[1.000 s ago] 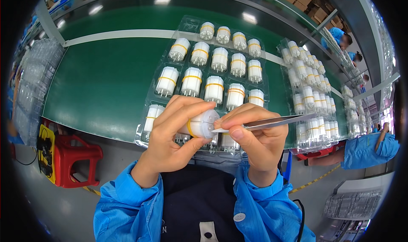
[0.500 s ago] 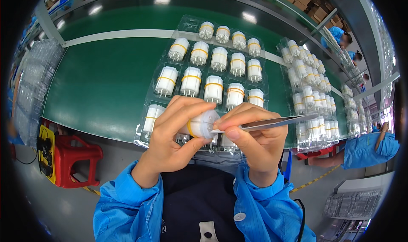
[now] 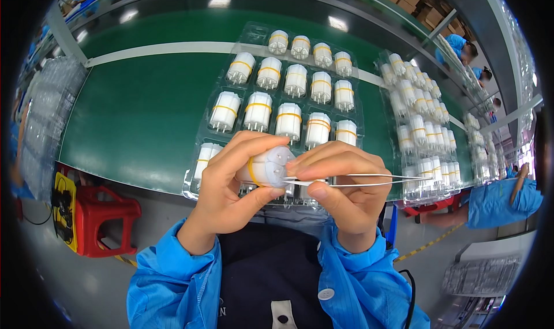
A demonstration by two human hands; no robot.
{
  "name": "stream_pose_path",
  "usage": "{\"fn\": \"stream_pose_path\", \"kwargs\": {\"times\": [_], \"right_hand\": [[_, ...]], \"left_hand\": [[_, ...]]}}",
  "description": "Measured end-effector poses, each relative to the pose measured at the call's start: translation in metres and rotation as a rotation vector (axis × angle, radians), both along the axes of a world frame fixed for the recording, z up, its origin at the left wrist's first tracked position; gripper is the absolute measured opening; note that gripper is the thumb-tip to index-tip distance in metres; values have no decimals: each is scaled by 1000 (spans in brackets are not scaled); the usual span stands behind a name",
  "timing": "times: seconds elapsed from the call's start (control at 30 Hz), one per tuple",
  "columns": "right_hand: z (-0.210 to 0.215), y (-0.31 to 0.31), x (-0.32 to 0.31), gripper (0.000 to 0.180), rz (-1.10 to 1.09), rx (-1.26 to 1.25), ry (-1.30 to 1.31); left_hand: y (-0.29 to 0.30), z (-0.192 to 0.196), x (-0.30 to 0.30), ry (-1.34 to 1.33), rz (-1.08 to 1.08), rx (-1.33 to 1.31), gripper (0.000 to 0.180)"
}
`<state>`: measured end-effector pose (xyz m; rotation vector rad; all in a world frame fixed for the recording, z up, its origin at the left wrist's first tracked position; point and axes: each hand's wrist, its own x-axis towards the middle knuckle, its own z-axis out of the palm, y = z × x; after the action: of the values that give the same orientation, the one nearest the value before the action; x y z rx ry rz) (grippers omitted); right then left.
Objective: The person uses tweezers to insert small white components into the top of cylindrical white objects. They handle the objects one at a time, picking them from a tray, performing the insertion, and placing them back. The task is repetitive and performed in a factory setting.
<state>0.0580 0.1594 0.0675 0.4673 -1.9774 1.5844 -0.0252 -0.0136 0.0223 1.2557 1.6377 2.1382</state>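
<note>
Wrapped round a white cylindrical plug-like part [image 3: 266,166] with an orange band, my left hand [image 3: 228,182] holds it tilted, its end face turned toward the right. Between the fingers of my right hand [image 3: 349,182] is a pair of metal tweezers [image 3: 381,178], lying almost level. The two tweezer arms show apart, and their tips are at the part's end face. Whether the tips pinch anything is too small to tell. Just beyond both hands is a clear plastic tray [image 3: 254,32] with rows of similar banded white parts, some hidden behind my hands.
The tray stands on a green worktop [image 3: 138,115]. More filled trays [image 3: 424,121] line the right side. Stacked clear trays [image 3: 49,115] stand at the left, near a red stool [image 3: 107,219]. Co-workers in blue [image 3: 499,205] are at the right.
The tweezers have rolled in my right hand, from broad side to edge view with both arms showing. The white part has turned slightly, so more of its end face shows.
</note>
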Motion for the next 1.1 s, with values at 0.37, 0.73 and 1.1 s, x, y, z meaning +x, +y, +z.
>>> {"fn": "stream_pose_path", "kwargs": {"times": [0.37,0.73,1.1], "right_hand": [[1,-3,-2,14,-29,45,-5],[2,-2,-2,13,-14,77,35],[14,-8,0,16,-118,399,24]], "left_hand": [[0,-1,0,-8,19,1,57],[0,-1,0,-51,-20,14,56],[3,-5,0,-6,92,-13,55]]}}
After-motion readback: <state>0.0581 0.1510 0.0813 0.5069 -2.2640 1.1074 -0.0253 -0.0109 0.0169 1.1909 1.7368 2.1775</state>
